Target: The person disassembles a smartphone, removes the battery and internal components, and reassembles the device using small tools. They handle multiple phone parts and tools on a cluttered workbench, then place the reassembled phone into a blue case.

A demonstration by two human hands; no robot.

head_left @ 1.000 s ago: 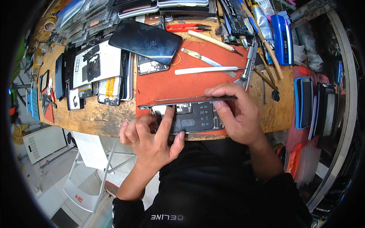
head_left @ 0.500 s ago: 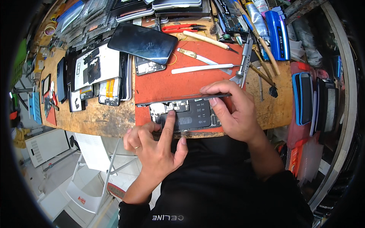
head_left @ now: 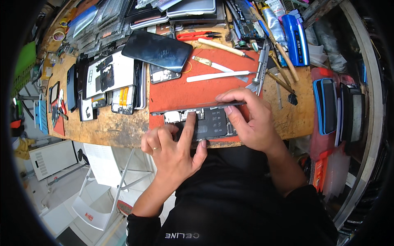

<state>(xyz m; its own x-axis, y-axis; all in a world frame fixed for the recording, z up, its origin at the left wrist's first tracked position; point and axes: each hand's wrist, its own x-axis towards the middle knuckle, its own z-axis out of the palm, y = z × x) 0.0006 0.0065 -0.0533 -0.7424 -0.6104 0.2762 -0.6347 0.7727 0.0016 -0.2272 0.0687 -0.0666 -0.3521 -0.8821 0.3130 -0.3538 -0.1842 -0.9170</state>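
An opened phone (head_left: 212, 128) lies near the table's front edge, its dark battery and circuit board bare. Its screen panel (head_left: 201, 107) stands raised along the far long side, seen nearly edge-on. My right hand (head_left: 256, 121) grips that panel at its right end, fingers over the far side and thumb on the near side. My left hand (head_left: 174, 145) has its index finger stretched out, the tip pressing near the board's upper edge. The left thumb is apart from it, and the other fingers bend beside the phone's left end. What lies under the index fingertip is hidden.
Beneath the phone is a red mat (head_left: 172, 96). Beyond it lie a white pry stick (head_left: 219, 76), a knife (head_left: 205, 62), a wooden-handled tool (head_left: 221, 47), red cutters (head_left: 197, 36) and a dark phone (head_left: 158, 50). Stacked phone parts (head_left: 125, 71) stand left.
My left index fingertip has moved slightly up and right across the board. The right hand keeps its grip on the screen panel. The whole view has shifted a little.
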